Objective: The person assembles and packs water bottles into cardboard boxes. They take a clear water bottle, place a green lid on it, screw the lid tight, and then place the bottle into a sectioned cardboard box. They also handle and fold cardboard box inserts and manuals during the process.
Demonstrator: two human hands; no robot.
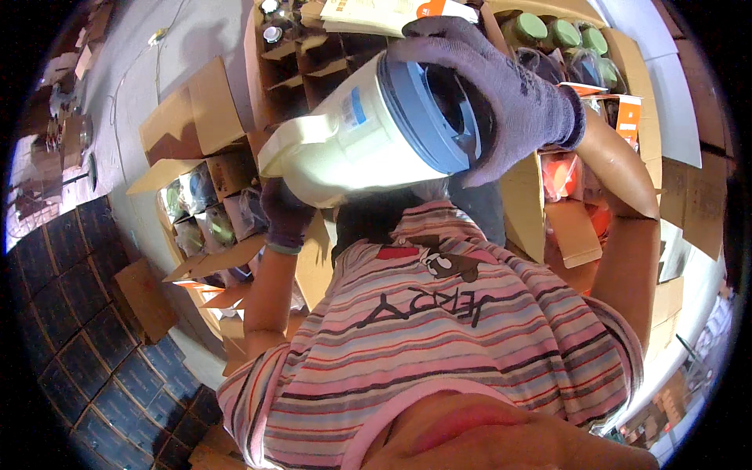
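A white jug with a blue rim (pixel 368 133) is held up close, tilted on its side. The gloved right hand (pixel 501 94) wraps its blue end; the gloved left hand (pixel 286 215) grips below it — probably the handle. Beyond the jug — an open cardboard box of green-lidded jars (pixel 564 35).

Both hands in purple knit gloves, raised before the chest; right hand (pixel 501 94) arched high, fingers spread and curled in a grip, forearm bare, elbow bent sharply; left hand (pixel 286 215) lower, cupped upward in support, forearm rising near vertical
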